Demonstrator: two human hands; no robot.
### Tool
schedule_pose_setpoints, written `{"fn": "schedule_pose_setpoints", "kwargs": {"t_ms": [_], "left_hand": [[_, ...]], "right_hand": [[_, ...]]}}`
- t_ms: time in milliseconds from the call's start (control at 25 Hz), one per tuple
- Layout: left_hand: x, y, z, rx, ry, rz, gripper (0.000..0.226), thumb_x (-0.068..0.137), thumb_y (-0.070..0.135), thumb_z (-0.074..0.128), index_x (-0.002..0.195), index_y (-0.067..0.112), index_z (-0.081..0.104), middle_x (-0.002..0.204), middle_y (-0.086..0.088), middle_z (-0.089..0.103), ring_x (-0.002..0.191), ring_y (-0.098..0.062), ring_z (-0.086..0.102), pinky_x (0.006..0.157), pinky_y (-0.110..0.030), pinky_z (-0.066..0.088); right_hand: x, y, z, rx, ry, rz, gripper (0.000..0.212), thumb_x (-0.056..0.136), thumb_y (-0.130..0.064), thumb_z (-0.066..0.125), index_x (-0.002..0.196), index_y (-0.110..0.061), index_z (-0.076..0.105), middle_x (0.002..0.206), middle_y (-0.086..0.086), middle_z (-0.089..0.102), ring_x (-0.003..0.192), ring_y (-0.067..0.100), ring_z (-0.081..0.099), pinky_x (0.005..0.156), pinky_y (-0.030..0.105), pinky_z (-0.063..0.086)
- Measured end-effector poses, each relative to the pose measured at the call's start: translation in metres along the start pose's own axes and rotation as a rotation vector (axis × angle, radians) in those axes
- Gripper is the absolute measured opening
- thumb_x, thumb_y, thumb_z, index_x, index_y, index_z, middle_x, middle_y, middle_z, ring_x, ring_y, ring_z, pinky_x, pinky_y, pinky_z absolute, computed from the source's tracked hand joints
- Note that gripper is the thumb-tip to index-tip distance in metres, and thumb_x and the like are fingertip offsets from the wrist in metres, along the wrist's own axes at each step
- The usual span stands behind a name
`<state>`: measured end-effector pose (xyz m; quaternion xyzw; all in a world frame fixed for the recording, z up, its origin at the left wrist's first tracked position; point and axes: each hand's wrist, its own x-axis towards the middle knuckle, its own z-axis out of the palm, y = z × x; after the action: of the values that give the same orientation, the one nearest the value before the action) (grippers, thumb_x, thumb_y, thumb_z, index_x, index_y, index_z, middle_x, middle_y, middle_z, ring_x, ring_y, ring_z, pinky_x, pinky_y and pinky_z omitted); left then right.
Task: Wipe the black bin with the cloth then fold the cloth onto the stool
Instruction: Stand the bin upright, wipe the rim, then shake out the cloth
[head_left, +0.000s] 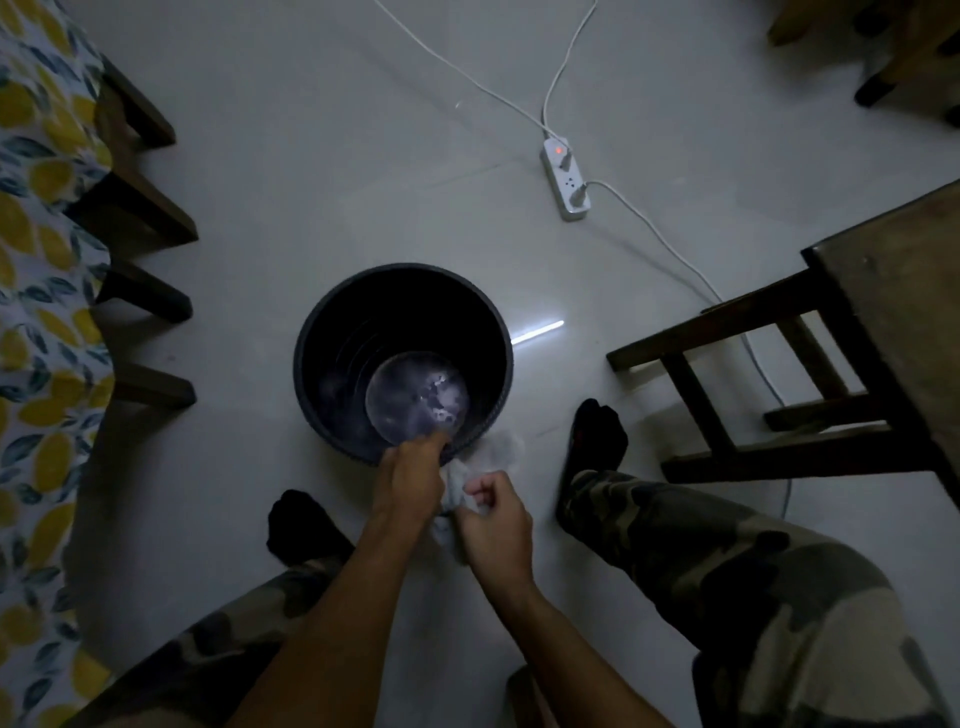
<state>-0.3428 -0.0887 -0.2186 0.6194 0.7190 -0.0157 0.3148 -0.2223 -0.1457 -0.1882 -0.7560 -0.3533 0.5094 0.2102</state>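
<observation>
Head view: left hand (410, 480) grips black bin (332, 332) near rim, steadying it; right hand (496, 519) fingers closed on cloth (501, 449) just beside the bin.

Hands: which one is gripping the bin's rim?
The left hand grips the near rim of the black bin; the right hand only holds the cloth beside it.

The bin (402, 358) stands on the floor (322, 171) just ahead of both grips. The left grip (410, 480) rests on the bin's near rim; the right grip (496, 512) sits just beside it to the right, with the cloth (496, 449) between them and touching the bin's near wall. The stool (810, 364) stands well to the right of the grips. A power strip (565, 179) lies far ahead, beyond the bin. The table (47, 260) stands far left.
</observation>
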Motion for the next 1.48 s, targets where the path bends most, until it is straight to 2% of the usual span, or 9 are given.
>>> {"fn": "schedule_pose_setpoints", "kwargs": {"t_ms": [280,600,800,920,1040,1120,1280,1400,1480], "left_hand": [[-0.027,0.012,-0.01,0.01,-0.147,0.096,0.024,0.092,0.033,0.057,0.113,0.024,0.063,0.115,-0.006,0.066,0.108,-0.029,0.062,0.093,-0.038,0.043],[-0.067,0.047,-0.111,0.069,-0.206,0.162,0.023,0.094,0.028,0.051,0.108,0.027,0.069,0.115,-0.005,0.072,0.105,-0.027,0.067,0.083,-0.041,0.055],[-0.116,0.081,-0.19,0.074,-0.023,0.153,0.025,0.089,0.021,0.053,0.104,0.012,0.07,0.111,-0.017,0.071,0.102,-0.037,0.067,0.08,-0.042,0.052],[-0.15,0.102,-0.236,-0.006,0.166,0.177,0.026,0.084,0.025,0.057,0.106,0.015,0.067,0.104,-0.013,0.072,0.095,-0.035,0.069,0.078,-0.041,0.057],[-0.186,0.119,-0.28,-0.153,0.279,0.289,0.049,0.082,0.031,0.064,0.13,0.026,0.053,0.129,-0.005,0.061,0.11,-0.027,0.064,0.088,-0.042,0.055],[-0.212,0.13,-0.315,-0.18,0.253,0.433,0.057,0.085,0.018,0.067,0.136,0.021,0.045,0.138,-0.004,0.051,0.122,-0.023,0.055,0.095,-0.034,0.049],[-0.258,0.145,-0.37,-0.162,0.144,0.552,0.04,0.082,0.018,0.076,0.117,0.025,0.058,0.115,0.0,0.062,0.103,-0.019,0.061,0.083,-0.035,0.055],[-0.281,0.155,-0.396,-0.156,0.354,0.577,0.016,0.085,0.026,0.073,0.098,0.024,0.064,0.098,0.001,0.066,0.089,-0.015,0.063,0.071,-0.034,0.053],[-0.301,0.169,-0.415,-0.17,0.475,0.607,0.015,0.09,0.027,0.068,0.079,0.024,0.057,0.083,0.001,0.062,0.078,-0.013,0.059,0.063,-0.026,0.042]], "right_hand": [[-0.002,-0.014,-0.014,-0.035,0.013,-0.153,0.02,0.078,-0.008,0.07,0.088,-0.024,0.066,0.093,-0.002,0.068,0.085,0.011,0.065,0.076,0.025,0.056],[-0.056,-0.082,-0.053,-0.195,0.025,-0.519,0.01,0.087,-0.024,0.071,0.096,-0.026,0.069,0.094,-0.008,0.066,0.088,0.009,0.063,0.078,0.022,0.05],[-0.099,-0.166,-0.108,-0.395,-0.089,-0.862,0.029,0.086,-0.011,0.06,0.11,-0.027,0.068,0.105,-0.004,0.066,0.096,0.014,0.065,0.086,0.033,0.053],[-0.136,-0.218,-0.145,-0.441,-0.136,-1.015,0.04,0.079,-0.001,0.058,0.112,-0.02,0.068,0.101,0.001,0.065,0.093,0.019,0.064,0.085,0.033,0.053],[-0.176,-0.271,-0.177,-0.61,-0.223,-1.141,0.051,0.075,-0.002,0.067,0.12,-0.024,0.063,0.107,0.0,0.065,0.097,0.016,0.062,0.084,0.03,0.052],[-0.212,-0.308,-0.198,-0.826,-0.268,-1.212,0.057,0.08,-0.006,0.07,0.129,-0.031,0.055,0.115,-0.001,0.06,0.099,0.012,0.059,0.076,0.017,0.049],[-0.29,-0.362,-0.242,-1.125,-0.204,-1.387,0.06,0.091,-0.014,0.072,0.141,-0.033,0.044,0.13,0.001,0.052,0.108,0.015,0.056,0.079,0.023,0.047],[-0.327,-0.382,-0.277,-1.276,-0.032,-1.495,0.061,0.094,-0.014,0.068,0.145,-0.029,0.04,0.133,0.006,0.052,0.109,0.018,0.056,0.081,0.027,0.051],[-0.341,-0.39,-0.302,-1.325,0.087,-1.462,0.055,0.096,-0.022,0.066,0.144,-0.024,0.04,0.126,0.007,0.056,0.098,0.016,0.057,0.071,0.02,0.048]]}}
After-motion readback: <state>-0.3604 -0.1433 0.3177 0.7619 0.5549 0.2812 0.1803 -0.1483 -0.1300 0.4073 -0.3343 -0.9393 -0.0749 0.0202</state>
